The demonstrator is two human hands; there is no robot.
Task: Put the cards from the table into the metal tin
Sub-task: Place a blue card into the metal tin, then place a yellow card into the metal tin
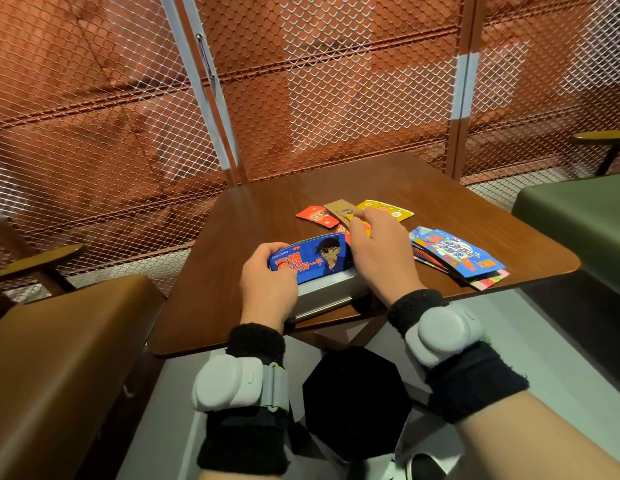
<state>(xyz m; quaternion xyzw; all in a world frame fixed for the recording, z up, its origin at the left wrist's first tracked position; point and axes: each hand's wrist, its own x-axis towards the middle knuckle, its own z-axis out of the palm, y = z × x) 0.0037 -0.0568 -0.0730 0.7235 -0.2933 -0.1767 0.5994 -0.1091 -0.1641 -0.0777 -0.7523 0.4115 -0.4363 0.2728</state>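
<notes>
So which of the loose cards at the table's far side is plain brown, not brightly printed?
The brown cardboard card, lying between the red card and the yellow card.

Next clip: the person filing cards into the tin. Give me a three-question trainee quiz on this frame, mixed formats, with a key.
1. True or false: the metal tin sits at the table's near edge.
2. Which hand steadies the blue card standing in the tin? A) left hand B) right hand
3. Fill in: the stack of cards waiting on the table lies to the person's ____.

Key: 1 true; 2 A; 3 right.
</notes>
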